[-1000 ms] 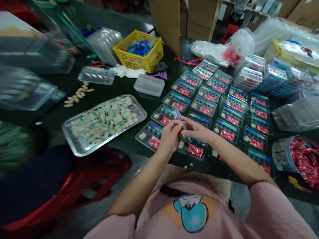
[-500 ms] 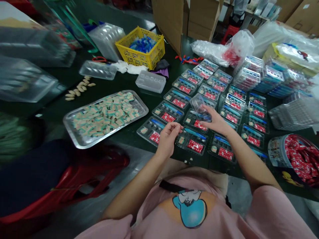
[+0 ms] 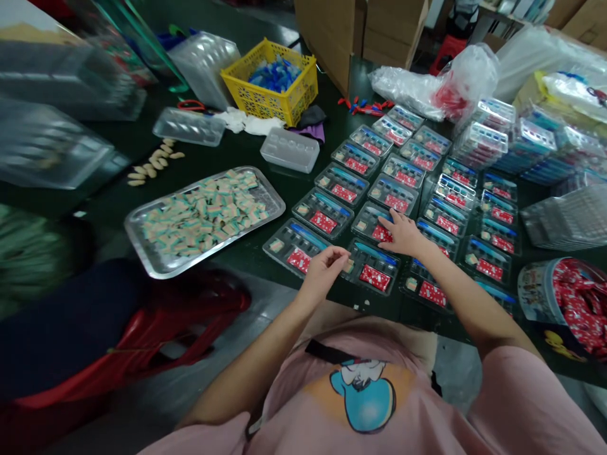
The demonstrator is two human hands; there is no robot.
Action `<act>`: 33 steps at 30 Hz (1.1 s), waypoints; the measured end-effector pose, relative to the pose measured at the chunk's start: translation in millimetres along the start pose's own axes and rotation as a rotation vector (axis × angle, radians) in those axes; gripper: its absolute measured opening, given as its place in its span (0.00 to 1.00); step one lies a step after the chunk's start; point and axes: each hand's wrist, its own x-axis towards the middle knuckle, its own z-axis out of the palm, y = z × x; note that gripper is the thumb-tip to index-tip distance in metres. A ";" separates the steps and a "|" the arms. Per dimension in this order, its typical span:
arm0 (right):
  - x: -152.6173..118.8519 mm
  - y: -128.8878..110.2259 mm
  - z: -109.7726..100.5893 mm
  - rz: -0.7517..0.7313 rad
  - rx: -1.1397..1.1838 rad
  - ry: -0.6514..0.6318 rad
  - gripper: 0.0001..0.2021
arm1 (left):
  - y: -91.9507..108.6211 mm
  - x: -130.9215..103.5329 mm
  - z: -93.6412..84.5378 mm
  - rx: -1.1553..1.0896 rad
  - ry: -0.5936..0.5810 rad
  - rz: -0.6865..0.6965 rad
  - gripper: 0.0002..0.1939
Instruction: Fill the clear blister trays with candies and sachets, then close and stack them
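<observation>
Rows of clear plastic trays [image 3: 289, 248] lie on the dark table, each with a red patterned packet [image 3: 375, 278], a blue strip and in many a small pale piece. My right hand [image 3: 402, 235] rests with spread fingers on a tray in the second row, touching its red packet. Over the left edge of a front tray, my left hand [image 3: 327, 268] has thumb and fingertips pinched together; whatever they hold is too small to make out. A metal tray [image 3: 165, 268] of pale and green pieces lies to the left.
At the back stands a yellow basket [image 3: 284, 107] of blue items beside cardboard boxes [image 3: 327, 38]. Stacked filled trays [image 3: 481, 148] stand at the back right, and a tub [image 3: 540, 287] of red packets at the right. A red stool [image 3: 190, 316] is at lower left.
My right hand has moved down, its fingers now spread on a tray; the clear plastic piece once near its fingertips is no longer there. My left hand stays pinched. The view has shifted slightly.
</observation>
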 end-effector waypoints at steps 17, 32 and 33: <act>61.0 -13.0 -22.0 -0.204 0.261 0.455 0.26 | 68.5 253.4 -92.0 -0.524 0.656 -0.276 0.09; 343.6 -118.9 -65.9 -0.170 0.161 0.086 0.57 | 60.9 304.3 -115.9 -0.592 0.689 -0.388 0.06; 339.1 -115.6 -67.2 -0.199 0.164 0.121 0.55 | 62.5 302.4 -115.2 -0.604 0.669 -0.365 0.06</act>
